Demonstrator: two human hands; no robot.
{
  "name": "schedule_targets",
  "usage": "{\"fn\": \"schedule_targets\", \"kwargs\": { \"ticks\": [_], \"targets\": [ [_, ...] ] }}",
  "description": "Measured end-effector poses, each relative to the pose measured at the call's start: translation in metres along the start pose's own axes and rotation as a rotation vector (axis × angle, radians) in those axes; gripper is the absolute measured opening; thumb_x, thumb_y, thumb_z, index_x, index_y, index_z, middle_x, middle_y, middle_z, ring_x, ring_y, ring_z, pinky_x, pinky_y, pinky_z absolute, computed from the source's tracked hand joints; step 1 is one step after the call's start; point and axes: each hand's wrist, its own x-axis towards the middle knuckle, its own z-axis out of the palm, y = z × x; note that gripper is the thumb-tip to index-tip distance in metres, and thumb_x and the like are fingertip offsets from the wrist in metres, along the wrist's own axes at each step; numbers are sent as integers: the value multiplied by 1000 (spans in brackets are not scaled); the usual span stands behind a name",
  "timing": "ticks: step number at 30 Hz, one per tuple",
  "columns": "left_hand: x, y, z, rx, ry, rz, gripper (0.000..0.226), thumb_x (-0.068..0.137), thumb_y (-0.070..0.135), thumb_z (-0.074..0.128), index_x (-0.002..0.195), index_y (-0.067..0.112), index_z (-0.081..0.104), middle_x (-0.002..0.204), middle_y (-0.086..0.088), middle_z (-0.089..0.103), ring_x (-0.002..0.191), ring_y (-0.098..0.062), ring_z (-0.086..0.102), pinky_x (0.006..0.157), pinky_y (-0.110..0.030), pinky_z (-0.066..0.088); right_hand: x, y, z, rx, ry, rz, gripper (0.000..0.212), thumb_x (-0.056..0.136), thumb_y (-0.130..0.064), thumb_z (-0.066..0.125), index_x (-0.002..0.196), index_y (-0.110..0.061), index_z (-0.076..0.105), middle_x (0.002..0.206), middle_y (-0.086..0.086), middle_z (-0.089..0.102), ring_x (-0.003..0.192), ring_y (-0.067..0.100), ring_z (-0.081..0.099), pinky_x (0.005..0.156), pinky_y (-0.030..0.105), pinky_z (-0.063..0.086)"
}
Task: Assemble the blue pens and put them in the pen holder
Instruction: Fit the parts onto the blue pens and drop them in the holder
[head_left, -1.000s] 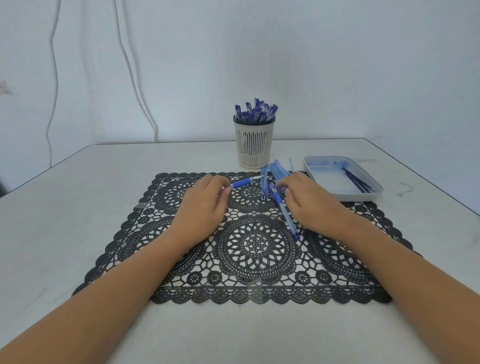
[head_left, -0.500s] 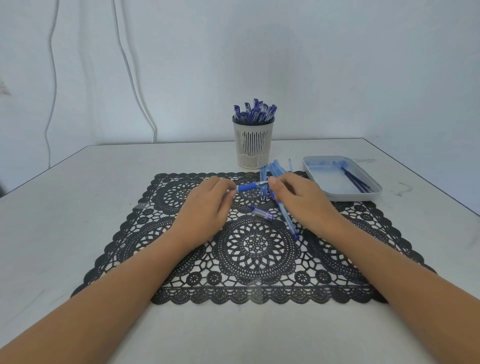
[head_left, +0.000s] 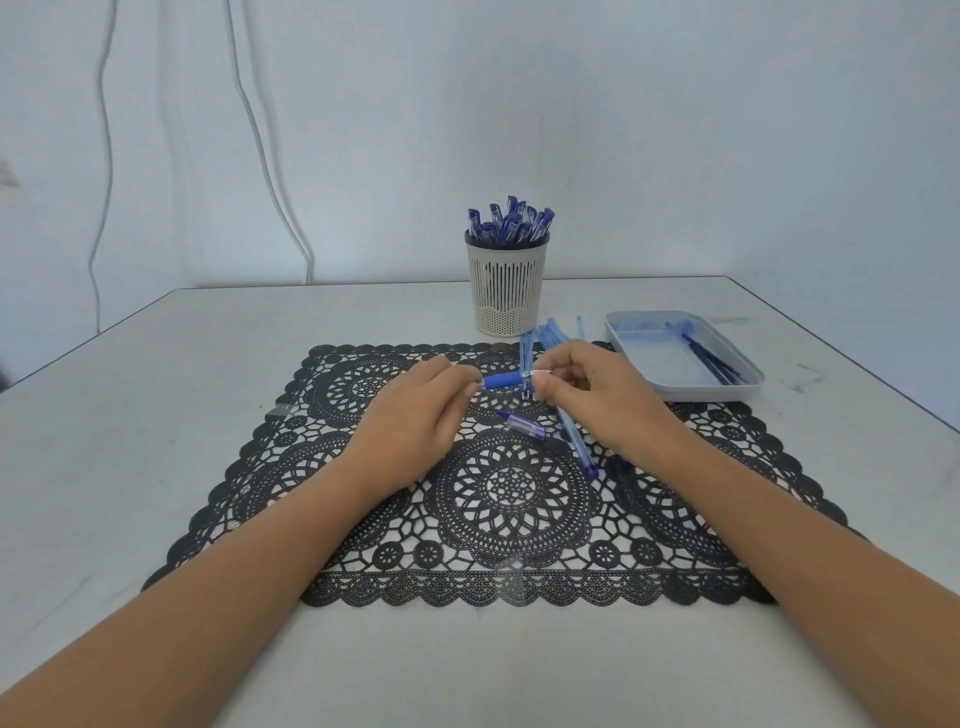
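Observation:
Both hands hold one blue pen (head_left: 503, 380) level above the black lace mat (head_left: 498, 499). My left hand (head_left: 415, 415) pinches its left end, my right hand (head_left: 597, 397) pinches its clear right end. A loose pen cap (head_left: 524, 425) lies on the mat just below the pen. More clear blue pen barrels (head_left: 543, 338) lie fanned behind my right hand, and one long barrel (head_left: 579, 449) runs out under it. The white slotted pen holder (head_left: 506, 283) stands at the back, filled with several capped blue pens (head_left: 511, 221).
A shallow grey tray (head_left: 649, 358) at the right holds several dark refills (head_left: 714, 358). The white table (head_left: 156, 415) ends at a pale wall, with two cables (head_left: 260, 156) hanging on the left.
My hands have lifted the pen off the mat and drawn together. My right hand left the pile and took the pen's right end. A cap now lies on the mat.

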Motion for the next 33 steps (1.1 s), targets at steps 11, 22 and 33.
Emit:
{"fn": "schedule_targets", "kwargs": {
  "ticks": [11,22,33],
  "targets": [
    [0,0,2,40,-26,22,34,93,30,34,98,9,61,80,0,56,68,-17,50,59,-34,44,-1,1,-4,-74,-60,22,8,91,-30,55,98,-27,56,84,-13,56,70,-3,50,61,6,41],
    [0,2,2,28,-33,5,35,93,30,34,99,8,61,83,-1,58,71,-16,51,63,-33,45,-1,5,-3,-48,-47,17,14,88,-33,58,100,-26,53,85,-8,54,69,1,49,65,11,41],
    [0,2,1,33,-34,-2,36,92,31,34,99,8,61,83,-1,57,71,-15,50,63,-28,41,-1,0,-3,-23,-31,40,13,91,-36,53,95,-25,57,85,-6,61,73,6,55,68,17,45]
  ]
}}
